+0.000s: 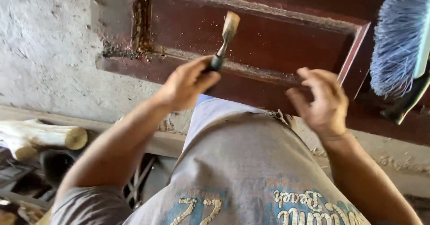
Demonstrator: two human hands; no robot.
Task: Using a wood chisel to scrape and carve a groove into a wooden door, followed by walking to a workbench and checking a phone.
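The left hand (186, 85) is closed around the dark handle of a chisel (225, 39), whose pale blade points up at the lower rail of a dark red wooden door panel (268, 41) lying before the person. The right hand (323, 100) hovers open and empty, fingers curled, just above the panel's near frame. This looks like scraping or paring along the recessed edge; the next move probably calls for the free hand to steady the tool. A blue-bristled brush (398, 37) sits at right.
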